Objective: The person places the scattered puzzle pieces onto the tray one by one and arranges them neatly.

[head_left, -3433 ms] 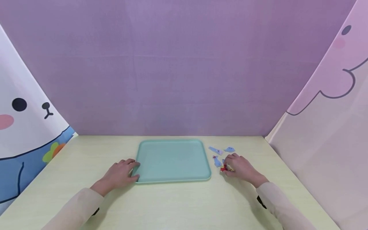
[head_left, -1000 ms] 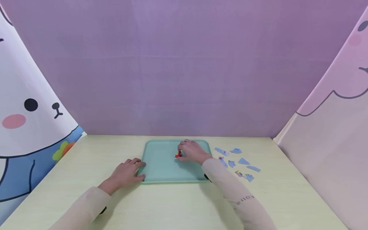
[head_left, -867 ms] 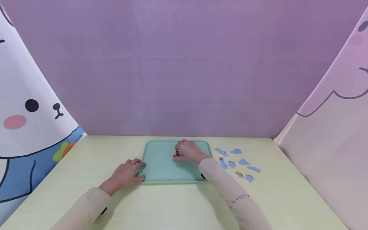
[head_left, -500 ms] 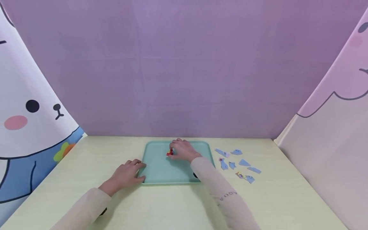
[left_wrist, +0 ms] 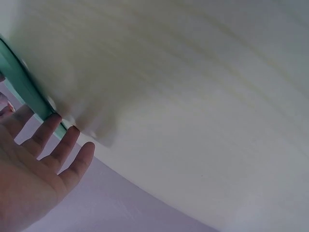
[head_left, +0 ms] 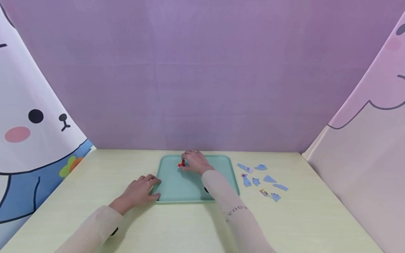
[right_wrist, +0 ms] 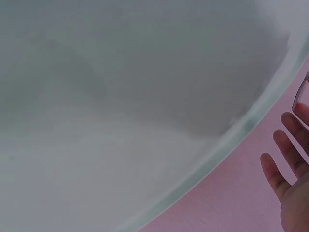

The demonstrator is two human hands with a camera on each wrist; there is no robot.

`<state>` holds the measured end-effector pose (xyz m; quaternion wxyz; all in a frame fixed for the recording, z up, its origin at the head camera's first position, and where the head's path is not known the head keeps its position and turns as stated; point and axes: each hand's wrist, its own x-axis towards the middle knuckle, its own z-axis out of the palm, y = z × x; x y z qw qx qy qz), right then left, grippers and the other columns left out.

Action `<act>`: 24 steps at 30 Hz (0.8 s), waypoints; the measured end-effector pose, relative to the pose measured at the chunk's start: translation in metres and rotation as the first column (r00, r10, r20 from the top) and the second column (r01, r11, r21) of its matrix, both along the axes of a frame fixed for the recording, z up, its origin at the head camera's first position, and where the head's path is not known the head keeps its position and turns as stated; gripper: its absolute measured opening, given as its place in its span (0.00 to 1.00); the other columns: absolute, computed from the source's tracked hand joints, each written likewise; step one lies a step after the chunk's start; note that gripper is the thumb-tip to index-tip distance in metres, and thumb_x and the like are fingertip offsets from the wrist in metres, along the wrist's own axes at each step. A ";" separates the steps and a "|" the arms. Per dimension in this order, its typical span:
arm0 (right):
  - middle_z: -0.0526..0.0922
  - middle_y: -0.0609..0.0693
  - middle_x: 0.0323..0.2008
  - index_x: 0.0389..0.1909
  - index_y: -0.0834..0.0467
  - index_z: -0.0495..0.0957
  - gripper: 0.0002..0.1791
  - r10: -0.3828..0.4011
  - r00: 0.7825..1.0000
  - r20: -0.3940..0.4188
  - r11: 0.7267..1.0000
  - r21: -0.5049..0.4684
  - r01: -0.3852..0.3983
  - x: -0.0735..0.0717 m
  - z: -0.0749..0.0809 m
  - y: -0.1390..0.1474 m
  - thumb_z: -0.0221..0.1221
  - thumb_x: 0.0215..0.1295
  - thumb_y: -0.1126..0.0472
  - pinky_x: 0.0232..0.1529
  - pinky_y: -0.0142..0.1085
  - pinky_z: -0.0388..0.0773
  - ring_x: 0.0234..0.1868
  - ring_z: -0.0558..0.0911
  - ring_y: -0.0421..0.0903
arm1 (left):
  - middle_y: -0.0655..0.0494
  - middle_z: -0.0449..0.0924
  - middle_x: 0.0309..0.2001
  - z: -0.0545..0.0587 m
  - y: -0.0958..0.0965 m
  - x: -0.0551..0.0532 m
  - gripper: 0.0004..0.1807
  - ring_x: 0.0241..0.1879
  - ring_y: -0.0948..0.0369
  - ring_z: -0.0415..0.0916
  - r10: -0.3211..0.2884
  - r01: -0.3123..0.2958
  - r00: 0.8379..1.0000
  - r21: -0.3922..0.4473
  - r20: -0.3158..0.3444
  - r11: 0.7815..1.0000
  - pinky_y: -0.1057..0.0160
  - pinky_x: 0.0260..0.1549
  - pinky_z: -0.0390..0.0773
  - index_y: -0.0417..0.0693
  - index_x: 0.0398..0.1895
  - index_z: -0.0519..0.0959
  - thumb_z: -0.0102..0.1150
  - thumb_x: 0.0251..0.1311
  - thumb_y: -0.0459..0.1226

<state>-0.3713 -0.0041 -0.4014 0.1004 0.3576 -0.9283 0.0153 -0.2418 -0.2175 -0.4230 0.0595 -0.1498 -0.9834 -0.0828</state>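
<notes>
My right hand [head_left: 197,162] is over the back left part of the mint-green tray [head_left: 196,201]. Between thumb and index finger it pinches a small flat red and yellow puzzle piece [head_left: 181,164]. A thin edge of that puzzle piece [right_wrist: 300,94] shows by the fingertips in the right wrist view, the other fingers spread. My left hand [head_left: 137,191] rests at the tray's left side, its thumb by the near corner. In the left wrist view the left hand's fingers [left_wrist: 63,150] are extended, with fingertips right at the tray's rim [left_wrist: 29,89].
Several irregular puzzle pieces, mostly blue, lie on the pale wooden table [head_left: 177,228] right of the tray. One blue piece [head_left: 269,179] lies farther right, and a yellow-patterned piece [head_left: 264,192] lies nearest me. A purple cloth [head_left: 196,77] hangs behind the table.
My right hand picked up the red and yellow piece from the pile at the right and carried it leftward over the tray. My left hand stays at the tray's left edge.
</notes>
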 end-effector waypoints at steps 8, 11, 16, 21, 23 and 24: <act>0.78 0.42 0.41 0.42 0.48 0.77 0.19 -0.025 1.000 0.002 1.000 -0.014 0.025 -0.003 -0.004 -0.010 0.59 0.55 0.41 0.49 0.37 0.72 0.45 0.73 0.41 | 0.48 0.73 0.51 0.000 0.001 -0.001 0.26 0.46 0.49 0.71 0.014 -0.014 1.000 0.001 0.019 1.000 0.47 0.38 0.74 0.48 0.51 0.76 0.62 0.49 0.50; 0.79 0.42 0.42 0.42 0.48 0.77 0.19 -0.029 1.000 0.003 0.999 -0.014 0.029 -0.004 -0.004 -0.015 0.59 0.55 0.42 0.49 0.37 0.72 0.45 0.73 0.42 | 0.48 0.73 0.51 0.000 0.000 -0.002 0.26 0.46 0.49 0.71 0.022 -0.022 0.999 0.001 0.024 1.000 0.48 0.38 0.74 0.49 0.51 0.76 0.62 0.49 0.50; 0.79 0.42 0.44 0.43 0.48 0.77 0.19 -0.033 0.999 0.013 0.999 -0.008 0.033 -0.005 -0.004 -0.021 0.59 0.56 0.42 0.51 0.38 0.72 0.48 0.73 0.42 | 0.48 0.73 0.51 0.000 0.000 -0.001 0.27 0.46 0.50 0.71 0.029 -0.029 0.999 0.005 0.031 1.000 0.48 0.38 0.74 0.48 0.51 0.76 0.62 0.49 0.50; 0.78 0.42 0.47 0.46 0.47 0.76 0.21 -0.055 0.998 0.008 0.998 0.005 0.055 -0.006 -0.007 -0.026 0.58 0.56 0.41 0.53 0.37 0.71 0.51 0.73 0.42 | 0.48 0.73 0.52 -0.001 0.000 -0.001 0.26 0.46 0.50 0.71 0.022 -0.022 0.999 0.012 0.024 1.000 0.47 0.38 0.74 0.48 0.51 0.76 0.62 0.49 0.50; 0.77 0.42 0.48 0.46 0.47 0.76 0.21 -0.060 0.998 0.007 0.998 0.008 0.060 -0.006 -0.009 -0.027 0.58 0.56 0.40 0.53 0.37 0.71 0.52 0.72 0.42 | 0.49 0.73 0.51 -0.001 0.000 -0.001 0.26 0.46 0.50 0.71 0.019 -0.020 1.000 0.010 0.021 1.000 0.47 0.38 0.74 0.48 0.51 0.76 0.62 0.49 0.50; 0.77 0.42 0.48 0.46 0.47 0.76 0.21 -0.061 0.998 0.010 0.998 0.004 0.061 -0.007 -0.009 -0.028 0.58 0.56 0.40 0.53 0.37 0.71 0.52 0.72 0.42 | 0.49 0.73 0.51 -0.001 0.000 -0.001 0.26 0.46 0.50 0.71 0.018 -0.018 1.000 0.009 0.019 1.000 0.48 0.38 0.74 0.48 0.51 0.76 0.62 0.49 0.50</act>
